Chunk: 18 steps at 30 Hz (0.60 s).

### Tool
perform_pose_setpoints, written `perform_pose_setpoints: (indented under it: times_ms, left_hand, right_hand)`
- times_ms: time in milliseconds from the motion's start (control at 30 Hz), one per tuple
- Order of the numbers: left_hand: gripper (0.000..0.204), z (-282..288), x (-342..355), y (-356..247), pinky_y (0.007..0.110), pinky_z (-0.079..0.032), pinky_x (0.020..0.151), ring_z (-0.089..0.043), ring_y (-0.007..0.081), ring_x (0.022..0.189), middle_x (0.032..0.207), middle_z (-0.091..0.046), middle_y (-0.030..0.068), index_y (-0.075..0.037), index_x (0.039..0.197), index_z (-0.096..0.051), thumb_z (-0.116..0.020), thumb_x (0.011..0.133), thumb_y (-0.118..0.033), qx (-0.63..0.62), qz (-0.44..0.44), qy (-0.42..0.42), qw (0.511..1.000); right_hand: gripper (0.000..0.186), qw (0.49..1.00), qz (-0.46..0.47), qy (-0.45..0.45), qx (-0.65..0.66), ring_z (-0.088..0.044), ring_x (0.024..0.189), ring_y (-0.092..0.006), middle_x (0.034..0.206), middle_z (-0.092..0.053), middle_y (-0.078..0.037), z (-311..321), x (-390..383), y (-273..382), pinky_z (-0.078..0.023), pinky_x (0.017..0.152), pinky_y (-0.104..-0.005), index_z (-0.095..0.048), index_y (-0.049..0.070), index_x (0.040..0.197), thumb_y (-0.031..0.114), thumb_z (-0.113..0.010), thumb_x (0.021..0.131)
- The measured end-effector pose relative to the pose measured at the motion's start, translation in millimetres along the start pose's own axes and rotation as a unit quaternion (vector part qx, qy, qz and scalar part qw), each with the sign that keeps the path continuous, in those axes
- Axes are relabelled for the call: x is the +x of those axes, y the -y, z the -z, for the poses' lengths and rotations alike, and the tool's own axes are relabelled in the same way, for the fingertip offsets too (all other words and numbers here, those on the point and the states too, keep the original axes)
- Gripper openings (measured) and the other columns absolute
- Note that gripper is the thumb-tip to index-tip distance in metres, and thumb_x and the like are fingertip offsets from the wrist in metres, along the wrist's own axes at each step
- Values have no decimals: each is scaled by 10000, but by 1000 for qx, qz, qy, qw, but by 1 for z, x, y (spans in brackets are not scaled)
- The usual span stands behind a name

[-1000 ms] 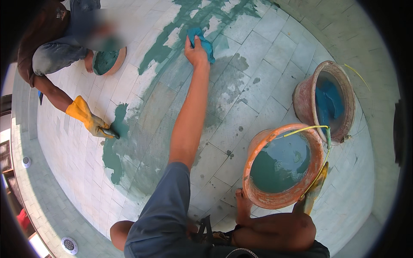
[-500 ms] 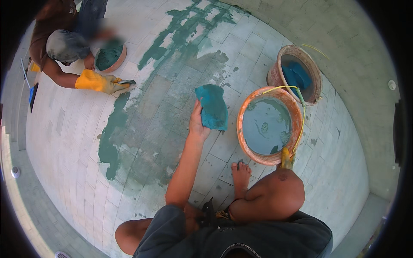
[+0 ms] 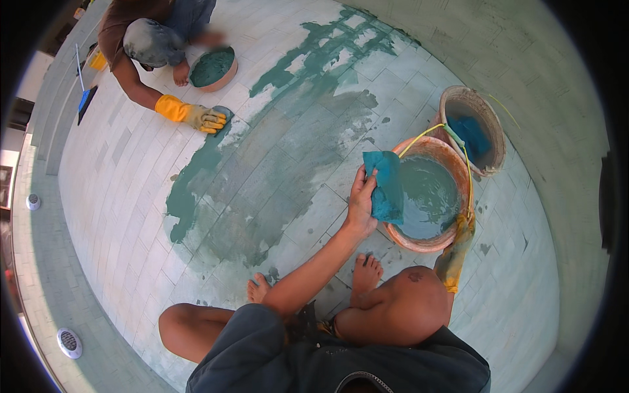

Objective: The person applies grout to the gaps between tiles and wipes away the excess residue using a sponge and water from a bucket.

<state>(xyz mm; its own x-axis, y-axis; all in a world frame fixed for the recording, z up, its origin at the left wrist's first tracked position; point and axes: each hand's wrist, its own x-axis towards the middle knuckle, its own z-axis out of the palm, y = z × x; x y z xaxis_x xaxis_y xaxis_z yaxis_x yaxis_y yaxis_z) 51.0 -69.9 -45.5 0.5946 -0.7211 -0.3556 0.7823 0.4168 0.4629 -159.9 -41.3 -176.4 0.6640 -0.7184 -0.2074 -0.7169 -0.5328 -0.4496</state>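
A flat teal sponge (image 3: 386, 187) is pinched between the thumb and fingers of my bare left hand (image 3: 364, 202), above the left rim of an orange bucket (image 3: 393, 234). Murky greenish water (image 3: 429, 196) fills part of that bucket, its surface rippled. My right hand (image 3: 462, 232), in a stained yellow glove, grips the bucket at its near right rim, beside the lower end of the yellow handle (image 3: 471, 177). Whether the fingers hold the rim or the handle I cannot tell. Green paste (image 3: 196, 177) is smeared across the pale tiles left of my arm.
A second bucket (image 3: 500, 131) with blue material in it stands behind the first, near the wall (image 3: 537, 59). At the far left a crouching person's gloved hand (image 3: 196, 116) presses a tool on the tiles, beside a bowl of green paste (image 3: 219, 80). A blue broom (image 3: 85, 101) lies beyond.
My left hand has carried the sponge rightward to the orange bucket's rim. More of my right glove shows now. The other person's gloved hand has shifted its tool over the paste.
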Motion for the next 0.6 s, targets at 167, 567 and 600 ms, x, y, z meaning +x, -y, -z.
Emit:
perform_pose_setpoints:
  times_ms: [167,567,600]
  left_hand:
    - [300,-7,-4,16,319,-527,920,-595,125,1078,1197,-585,12,-143,1337,-464,-516,1057,-239,-11,-37,-47,998]
    - [396,-23,-8,57,276,-436,985,-532,107,1109,1219,-546,15,-75,1408,-453,-566,1045,-184,-119,-86,-69,987]
    - [402,-28,-5,61,276,-431,992,-532,110,1112,1227,-546,16,-70,1413,-449,-567,1044,-178,-125,-76,-64,987]
  right_hand:
    - [456,867,-7,-90,490,-621,1084,-203,1232,-651,-103,162,139,-56,-495,936,-340,-575,-28,1299,266,-642,956]
    - [498,816,90,-16,571,-625,1086,-172,1261,-643,-94,233,269,-127,-498,956,-294,-566,-35,1343,221,-695,936]
    - [483,813,89,-50,573,-627,1082,-173,1257,-645,-94,238,272,-141,-499,953,-290,-569,-34,1340,203,-691,937]
